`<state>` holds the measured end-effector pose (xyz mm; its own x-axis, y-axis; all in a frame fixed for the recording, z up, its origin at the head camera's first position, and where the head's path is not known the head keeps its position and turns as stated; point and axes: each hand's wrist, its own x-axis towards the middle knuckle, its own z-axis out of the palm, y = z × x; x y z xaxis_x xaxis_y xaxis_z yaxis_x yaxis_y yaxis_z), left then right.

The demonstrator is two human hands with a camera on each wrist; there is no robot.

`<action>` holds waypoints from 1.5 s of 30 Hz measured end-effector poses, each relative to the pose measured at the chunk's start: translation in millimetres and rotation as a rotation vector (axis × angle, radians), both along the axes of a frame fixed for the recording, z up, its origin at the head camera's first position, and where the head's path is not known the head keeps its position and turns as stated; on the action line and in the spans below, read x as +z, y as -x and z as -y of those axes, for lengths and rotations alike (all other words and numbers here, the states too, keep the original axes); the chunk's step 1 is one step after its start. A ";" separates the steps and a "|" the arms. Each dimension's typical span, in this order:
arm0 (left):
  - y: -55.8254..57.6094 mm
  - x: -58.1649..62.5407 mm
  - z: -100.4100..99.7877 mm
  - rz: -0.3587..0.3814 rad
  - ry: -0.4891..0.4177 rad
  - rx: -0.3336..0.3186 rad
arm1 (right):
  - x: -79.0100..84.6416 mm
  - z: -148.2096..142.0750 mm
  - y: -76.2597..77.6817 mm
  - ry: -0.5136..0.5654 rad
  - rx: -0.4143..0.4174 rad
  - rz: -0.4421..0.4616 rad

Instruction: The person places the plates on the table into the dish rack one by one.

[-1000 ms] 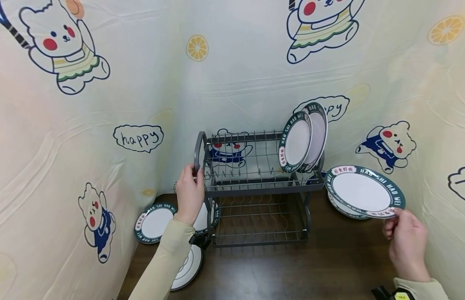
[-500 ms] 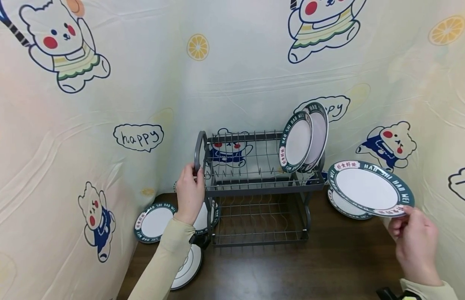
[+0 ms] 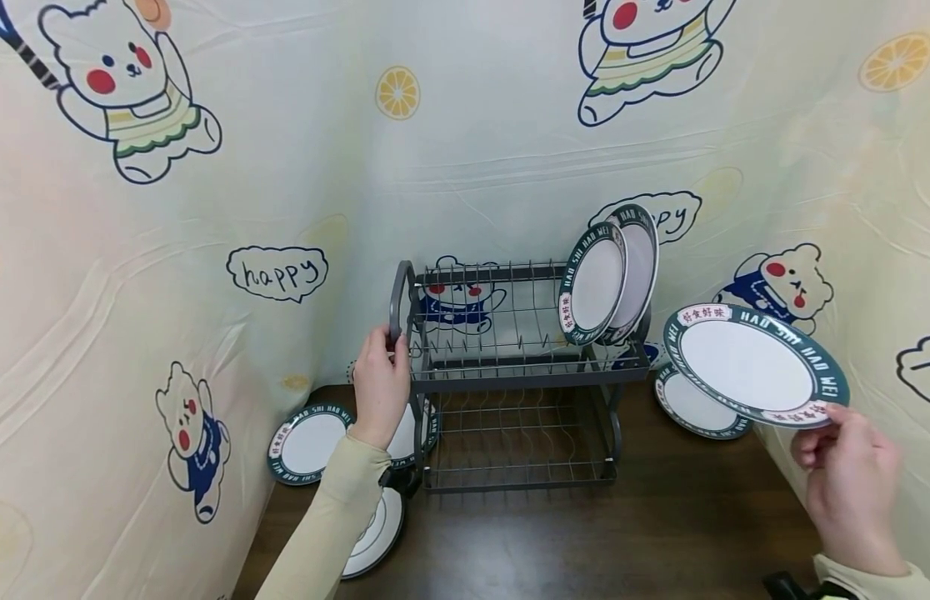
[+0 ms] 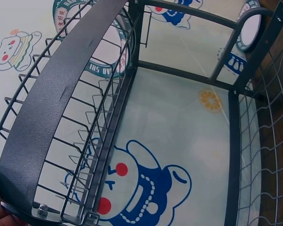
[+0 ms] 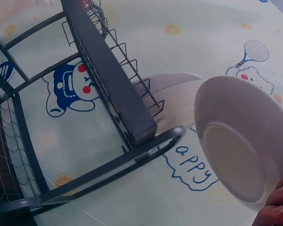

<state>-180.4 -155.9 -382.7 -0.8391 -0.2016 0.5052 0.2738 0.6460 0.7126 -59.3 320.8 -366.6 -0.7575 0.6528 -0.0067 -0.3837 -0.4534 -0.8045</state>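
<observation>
Dark table [image 3: 555, 542]; hands [image 3: 379, 387] [image 3: 851, 483] well apart, gripping rack [image 3: 528, 382] and plate [image 3: 750, 367].

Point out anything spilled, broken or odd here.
Nothing looks spilled or broken. The front-left plate by the left sleeve looks odd: no lettered green border shows, unlike the held plate; perhaps it lies face down.

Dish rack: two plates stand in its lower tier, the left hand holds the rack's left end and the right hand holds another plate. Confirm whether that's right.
Not quite: the two plates stand in the upper tier, not the lower tier, as the head view shows. The left hand does hold the rack's left end, and the right hand another plate.
</observation>
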 end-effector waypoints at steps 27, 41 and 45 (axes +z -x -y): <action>0.7 -2.1 1.2 0.008 0.002 -0.008 | 34.5 -4.3 -14.5 -0.156 0.159 -0.123; 0.0 -0.7 0.7 -0.009 -0.001 -0.012 | 52.3 -5.3 -18.2 -0.178 0.244 -0.134; 0.3 -0.8 0.5 -0.008 -0.003 -0.009 | 58.9 -3.0 -18.2 -0.208 0.243 -0.128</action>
